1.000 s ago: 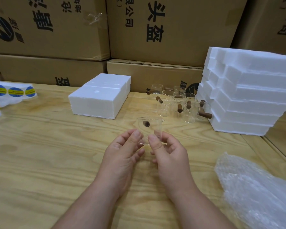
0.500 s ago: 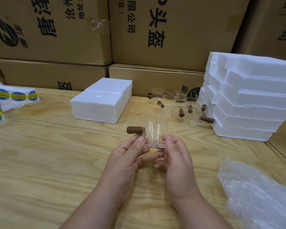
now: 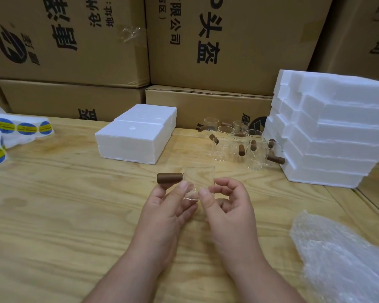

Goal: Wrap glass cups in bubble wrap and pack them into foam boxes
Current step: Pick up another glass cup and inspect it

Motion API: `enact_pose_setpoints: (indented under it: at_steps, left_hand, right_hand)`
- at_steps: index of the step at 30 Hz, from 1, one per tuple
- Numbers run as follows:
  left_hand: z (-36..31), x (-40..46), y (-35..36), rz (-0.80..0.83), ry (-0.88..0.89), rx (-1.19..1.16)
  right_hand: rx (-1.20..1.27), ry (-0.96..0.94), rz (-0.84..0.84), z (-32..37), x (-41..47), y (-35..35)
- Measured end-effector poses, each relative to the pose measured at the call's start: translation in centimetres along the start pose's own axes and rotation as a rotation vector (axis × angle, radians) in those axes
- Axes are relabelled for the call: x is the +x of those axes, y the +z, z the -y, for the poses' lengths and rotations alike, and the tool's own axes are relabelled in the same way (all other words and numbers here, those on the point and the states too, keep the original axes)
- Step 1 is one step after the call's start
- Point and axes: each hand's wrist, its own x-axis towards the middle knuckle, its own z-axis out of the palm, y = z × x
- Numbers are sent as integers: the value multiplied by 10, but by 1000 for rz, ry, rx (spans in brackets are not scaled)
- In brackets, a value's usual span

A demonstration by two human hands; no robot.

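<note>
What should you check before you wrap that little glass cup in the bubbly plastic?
1. Glass cup held by both the left hand and right hand: ok.
2. Brown handle sticking out left, free of fingers: ok.
3. Bubble wrap lying nearby on the table: ok.
4. Sheet already spread flat: not ok, it is crumpled.
5. Cup free of cracks: cannot tell.
6. Foam box open and ready: cannot tell.

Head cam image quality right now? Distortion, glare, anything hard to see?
Head view: wide-angle bowing, cardboard cartons and foam stack lean outward; lighting soft and even, faint shadows; the held glass cup nearly vanishes against the table, only its brown handle reads clearly; bubble wrap shows mild sheen; no strong motion blur on either hand.
</note>
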Motion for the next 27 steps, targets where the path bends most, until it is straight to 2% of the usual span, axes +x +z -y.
enact_pose_setpoints:
  at_steps: [6, 12, 23, 27]
  left_hand:
    - [1, 2, 1, -47, 12, -6]
    - [5, 3, 0, -19, 33, 26]
    - [4, 1, -1, 32, 29, 116]
    - [1, -1, 0, 89, -17, 123]
  right_hand:
    - [-29, -22, 6, 1, -1, 1]
    - [-143, -10, -33, 0, -2, 2]
    - [96, 29, -65, 3, 2, -2]
    - [158, 94, -16, 6, 3, -2]
